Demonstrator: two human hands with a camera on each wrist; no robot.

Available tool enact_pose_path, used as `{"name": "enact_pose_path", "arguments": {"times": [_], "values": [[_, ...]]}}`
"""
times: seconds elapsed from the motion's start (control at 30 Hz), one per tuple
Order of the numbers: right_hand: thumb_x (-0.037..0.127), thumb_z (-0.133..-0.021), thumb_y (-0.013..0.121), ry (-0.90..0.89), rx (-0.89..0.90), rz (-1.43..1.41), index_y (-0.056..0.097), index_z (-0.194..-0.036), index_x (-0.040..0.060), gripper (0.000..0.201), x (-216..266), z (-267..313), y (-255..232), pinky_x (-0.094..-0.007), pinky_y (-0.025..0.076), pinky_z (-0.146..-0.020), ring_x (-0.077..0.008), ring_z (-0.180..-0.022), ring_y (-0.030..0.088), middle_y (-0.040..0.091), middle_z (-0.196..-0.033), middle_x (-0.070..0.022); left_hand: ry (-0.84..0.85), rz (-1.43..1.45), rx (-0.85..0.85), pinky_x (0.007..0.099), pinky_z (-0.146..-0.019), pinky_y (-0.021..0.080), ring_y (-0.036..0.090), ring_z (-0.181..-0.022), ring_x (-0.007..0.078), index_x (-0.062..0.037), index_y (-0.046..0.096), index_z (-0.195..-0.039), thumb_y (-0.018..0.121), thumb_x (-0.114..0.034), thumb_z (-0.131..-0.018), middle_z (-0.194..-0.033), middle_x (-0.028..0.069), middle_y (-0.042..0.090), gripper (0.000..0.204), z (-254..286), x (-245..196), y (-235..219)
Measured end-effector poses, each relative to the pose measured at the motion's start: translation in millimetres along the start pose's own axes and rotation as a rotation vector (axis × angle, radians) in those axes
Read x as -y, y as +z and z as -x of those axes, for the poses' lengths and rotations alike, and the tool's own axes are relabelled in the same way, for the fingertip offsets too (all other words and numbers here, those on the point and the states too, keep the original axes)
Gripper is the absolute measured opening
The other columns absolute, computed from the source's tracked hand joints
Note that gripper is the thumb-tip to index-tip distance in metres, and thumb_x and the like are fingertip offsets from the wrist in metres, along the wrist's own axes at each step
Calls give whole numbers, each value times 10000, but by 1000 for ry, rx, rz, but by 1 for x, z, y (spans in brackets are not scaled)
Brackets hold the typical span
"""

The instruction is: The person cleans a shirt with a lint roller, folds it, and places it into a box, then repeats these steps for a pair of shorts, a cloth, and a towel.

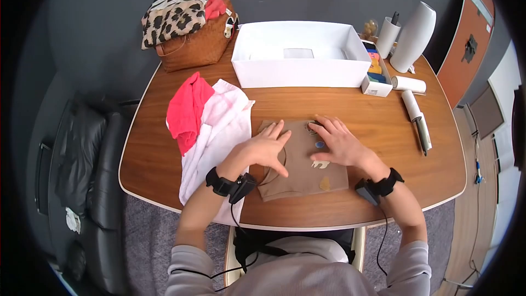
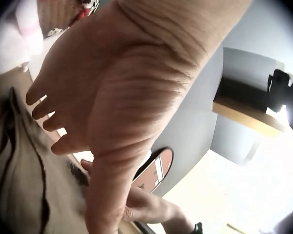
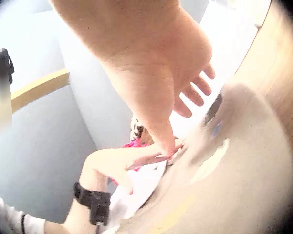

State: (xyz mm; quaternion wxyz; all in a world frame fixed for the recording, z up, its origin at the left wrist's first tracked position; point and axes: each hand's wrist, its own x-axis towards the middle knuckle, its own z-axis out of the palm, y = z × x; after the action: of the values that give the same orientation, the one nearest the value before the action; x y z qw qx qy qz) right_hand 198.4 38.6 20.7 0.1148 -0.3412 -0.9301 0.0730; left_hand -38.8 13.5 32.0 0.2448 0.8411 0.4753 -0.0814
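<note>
A brown shirt with small printed figures lies flat near the front of the table, its neckline toward the left. My left hand is over its left part, fingers spread and thumb pointing right. Over the upper right part is my right hand, its fingers extended across the prints. Neither hand grips anything. In the left wrist view, soft folds run through the shirt below the palm. The right wrist view shows straight fingers above the printed side of the shirt.
Left of the shirt lie a pale pink cloth and a red garment. Along the back stand a brown bag topped with animal-print fabric, a white box and a small box. A hair straightener lies on the right.
</note>
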Motion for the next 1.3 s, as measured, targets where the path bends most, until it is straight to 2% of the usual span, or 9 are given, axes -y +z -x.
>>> {"name": "enact_pose_path", "arguments": {"times": [0.07, 0.13, 0.33, 0.47, 0.87, 0.97, 1.1, 1.23, 1.3], "values": [[608, -654, 591, 88, 248, 38, 259, -1332, 144, 886, -13, 10, 5, -461, 146, -1037, -338, -1282, 142, 167, -1386, -170, -38, -118, 126, 424, -1052, 153, 3, -1294, 429, 10, 40, -1358, 794, -476, -447, -1363, 339, -55, 1279, -7, -8, 8], [741, -545, 567, 170, 413, 63, 115, -1389, 173, 1113, -20, 14, 8, -483, 51, -1060, -338, -1322, -2, 0, -1439, -151, -45, -205, 126, 455, -1049, 137, -16, -1289, 442, 7, 13, -1358, 805, -457, -432, -1364, 335, -66, 1304, -13, -12, 14], [745, -510, 587, 141, 294, 127, 146, -1383, 177, 1132, -24, 37, -6, -495, 44, -1056, -376, -1311, 24, 40, -1425, -195, -9, -269, 146, 493, -1043, 118, -34, -1285, 452, 2, -20, -1357, 824, -418, -395, -1362, 337, -76, 1347, -31, -19, 11], [762, -509, 568, 31, 378, 86, 166, -1379, 225, 1099, -8, 52, -10, -524, 35, -1045, -411, -1301, 14, 30, -1426, -197, 33, -280, 136, 494, -1044, 114, -39, -1291, 438, -13, -18, -1361, 835, -403, -366, -1372, 317, -83, 1367, -48, -20, 8], [755, -512, 571, 160, 415, 86, 196, -1373, 233, 1074, -15, 69, -11, -541, 59, -1037, -397, -1306, 14, 14, -1437, -159, 111, -305, 170, 541, -1032, 26, -61, -1311, 379, -131, -16, -1385, 835, -443, -328, -1393, 277, -81, 1392, -75, -21, -12], [738, -509, 592, 169, 180, 85, 199, -1372, 233, 1074, -26, 62, -19, -533, 60, -1039, -402, -1304, 23, 26, -1437, -159, 204, -206, 71, 538, -1033, 20, -62, -1307, 393, -129, -14, -1385, 827, -462, -338, -1393, 283, -65, 1384, -65, -32, -7], [715, -481, 633, 280, 414, 73, 176, -1377, 229, 1117, -42, 57, -21, -516, 58, -1045, -413, -1301, 29, 25, -1435, -170, 184, -280, 134, 559, -1024, 27, -65, -1298, 416, -185, -14, -1389, 838, -428, -338, -1398, 269, -72, 1375, -61, -37, 5], [763, -497, 570, 315, 423, 118, 154, -1384, 213, 1124, -42, 58, -15, -500, 59, -1048, -424, -1295, 51, 18, -1430, -190, 161, -297, 121, 564, -1021, 42, -55, -1303, 411, -266, 56, -1388, 855, -323, -343, -1411, 244, -51, 1316, -64, -32, -6], [776, -569, 485, 361, 420, 203, 169, -1379, 155, 1068, -31, 60, -16, -498, 68, -1047, -414, -1294, 91, 82, -1415, -216, 30, -435, 63, 543, -1029, 62, -45, -1310, 394, -277, 114, -1382, 841, -247, -401, -1411, 247, -41, 1221, -62, -39, -20]]}}
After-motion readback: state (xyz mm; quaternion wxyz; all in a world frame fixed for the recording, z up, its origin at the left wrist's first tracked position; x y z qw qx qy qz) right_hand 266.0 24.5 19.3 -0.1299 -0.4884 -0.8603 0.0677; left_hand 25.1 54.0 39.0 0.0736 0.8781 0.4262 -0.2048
